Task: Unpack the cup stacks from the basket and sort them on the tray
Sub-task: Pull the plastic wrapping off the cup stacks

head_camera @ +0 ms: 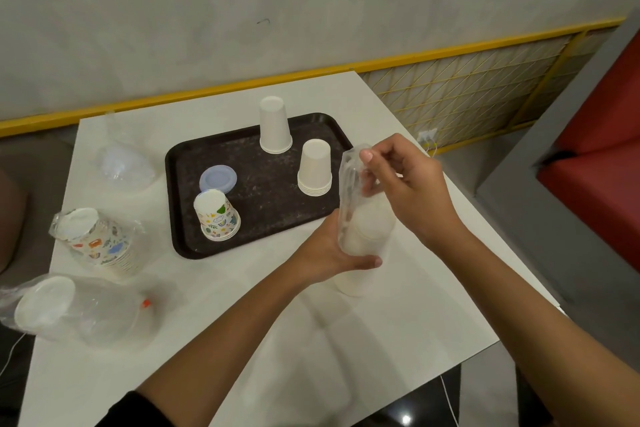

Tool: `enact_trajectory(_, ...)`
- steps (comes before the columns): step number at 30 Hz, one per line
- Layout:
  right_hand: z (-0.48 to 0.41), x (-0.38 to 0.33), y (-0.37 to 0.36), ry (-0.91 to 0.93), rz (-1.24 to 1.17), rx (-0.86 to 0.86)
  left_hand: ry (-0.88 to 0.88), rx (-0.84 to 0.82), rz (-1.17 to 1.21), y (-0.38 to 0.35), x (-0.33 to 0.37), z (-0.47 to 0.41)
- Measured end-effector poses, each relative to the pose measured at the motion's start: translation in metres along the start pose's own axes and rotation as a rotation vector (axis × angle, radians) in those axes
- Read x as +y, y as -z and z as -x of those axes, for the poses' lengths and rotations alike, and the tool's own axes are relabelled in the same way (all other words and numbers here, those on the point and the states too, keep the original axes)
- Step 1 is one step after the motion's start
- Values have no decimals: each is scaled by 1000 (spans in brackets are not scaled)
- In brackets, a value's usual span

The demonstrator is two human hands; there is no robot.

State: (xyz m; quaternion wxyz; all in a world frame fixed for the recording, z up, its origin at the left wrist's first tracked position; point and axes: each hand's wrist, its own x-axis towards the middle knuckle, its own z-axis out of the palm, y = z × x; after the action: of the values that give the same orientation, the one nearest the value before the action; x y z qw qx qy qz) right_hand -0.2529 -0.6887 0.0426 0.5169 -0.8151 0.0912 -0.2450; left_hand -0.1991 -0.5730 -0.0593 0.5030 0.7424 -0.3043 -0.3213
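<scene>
Over the table [346, 340], our left hand [332, 253] gripped the stack [367, 230] at the tray's [270, 184] four o'clock, right hand [408, 191] pinching its sleeve [349, 163]; snagging risked spills

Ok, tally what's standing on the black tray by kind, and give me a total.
Plain white upside-down paper cup stacks: 2, one tall, one short
Patterned upside-down paper cup stack: 1
Pale lavender round plastic lid: 1
Total on the black rectangular tray: 4
</scene>
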Motion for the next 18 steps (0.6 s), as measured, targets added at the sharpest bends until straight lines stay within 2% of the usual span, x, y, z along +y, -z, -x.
enact_trajectory(3, -6, -9, 5, -13, -86, 43, 2, 16, 37, 2, 6, 0)
enact_trajectory(11, -28, -39, 11, -4, -237, 23, -18, 9, 58, 13, 33, 8)
enact_trajectory(18, -86, -95, 21, 107, -341, -8, -114, 37, 100, 38, 64, 8)
